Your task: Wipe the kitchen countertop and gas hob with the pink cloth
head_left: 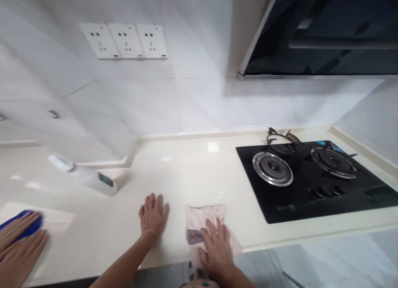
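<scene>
My left hand (154,215) rests palm down on the cream countertop (174,168), fingers stretched out and holding nothing. To its right, my right hand (218,246) lies spread and flat on top of a pale pink cloth (200,215) near the counter's front edge. The cloth has a purple patch at its left side, and its lower part droops at the edge, partly hidden by my hand.
At far left, another person's hands (21,242) press on a blue cloth (31,228). A white bottle-shaped device (90,178) stands by the wall corner. A black gas hob (298,201) sits to the right, with a loose pan support (281,143) behind, under a dark range hood (323,35).
</scene>
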Available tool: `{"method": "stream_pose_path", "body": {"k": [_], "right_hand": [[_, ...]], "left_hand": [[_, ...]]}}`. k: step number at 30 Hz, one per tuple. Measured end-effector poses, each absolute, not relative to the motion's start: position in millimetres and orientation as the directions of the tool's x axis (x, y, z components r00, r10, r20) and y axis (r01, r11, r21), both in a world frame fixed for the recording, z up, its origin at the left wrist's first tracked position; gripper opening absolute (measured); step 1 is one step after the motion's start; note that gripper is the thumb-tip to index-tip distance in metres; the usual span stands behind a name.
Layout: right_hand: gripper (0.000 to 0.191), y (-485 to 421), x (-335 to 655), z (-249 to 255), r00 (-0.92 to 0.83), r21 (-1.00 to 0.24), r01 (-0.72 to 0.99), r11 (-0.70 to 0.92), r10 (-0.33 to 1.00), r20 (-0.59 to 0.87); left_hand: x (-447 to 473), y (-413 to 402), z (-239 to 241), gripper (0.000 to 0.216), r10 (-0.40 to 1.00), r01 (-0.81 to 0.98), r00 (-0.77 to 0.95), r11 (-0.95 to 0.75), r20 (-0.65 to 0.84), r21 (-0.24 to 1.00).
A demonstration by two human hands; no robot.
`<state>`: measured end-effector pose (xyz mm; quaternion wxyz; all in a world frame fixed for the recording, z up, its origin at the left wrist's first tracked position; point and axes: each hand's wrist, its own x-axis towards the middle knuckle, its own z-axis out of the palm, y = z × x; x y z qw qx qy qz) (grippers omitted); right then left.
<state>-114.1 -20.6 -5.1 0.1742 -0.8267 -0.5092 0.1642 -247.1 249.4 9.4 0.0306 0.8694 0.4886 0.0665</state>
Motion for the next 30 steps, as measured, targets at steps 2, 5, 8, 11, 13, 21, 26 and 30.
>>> {"method": "stream_pose_path", "body": {"k": [2, 5, 8, 11, 13, 21, 26, 30], "right_hand": [[0.065, 11, -128, 15, 0.203, -0.548, 0.805, -0.226, 0.974, -0.103], [0.070, 46, -144, 36, 0.018, -0.629, 0.776, -0.055, 0.998, -0.066], [0.065, 57, -148, 33, 0.023, -0.626, 0.778, -0.055, 0.998, -0.060], [0.049, 46, -129, 11, 0.181, -0.533, 0.831, -0.158, 0.983, -0.009], [0.042, 29, -100, -4, 0.368, -0.429, 0.850, -0.306, 0.927, 0.070], [0.056, -36, 32, -38, 0.753, -0.292, 0.658, -0.694, 0.600, 0.270], [0.054, -42, 19, -61, 0.737, -0.326, 0.675, -0.661, 0.625, 0.259], [0.055, -34, -3, -70, 0.669, -0.300, 0.739, -0.603, 0.707, 0.227]], "left_hand": [[-249, 249, 8, 0.054, 0.847, 0.837, 0.520, -0.531, 0.111, 0.130], [-253, 251, 4, 0.050, 0.841, 0.830, 0.523, -0.540, 0.139, 0.139], [-256, 253, -1, 0.049, 0.833, 0.824, 0.527, -0.549, 0.169, 0.138], [-256, 252, -6, 0.050, 0.829, 0.819, 0.527, -0.554, 0.185, 0.151], [-256, 251, -7, 0.051, 0.830, 0.816, 0.525, -0.554, 0.188, 0.165], [-256, 250, -12, 0.052, 0.832, 0.809, 0.521, -0.553, 0.191, 0.199], [-259, 251, -16, 0.051, 0.828, 0.807, 0.519, -0.556, 0.213, 0.197], [-262, 251, -17, 0.054, 0.825, 0.808, 0.529, -0.561, 0.198, 0.179]]}}
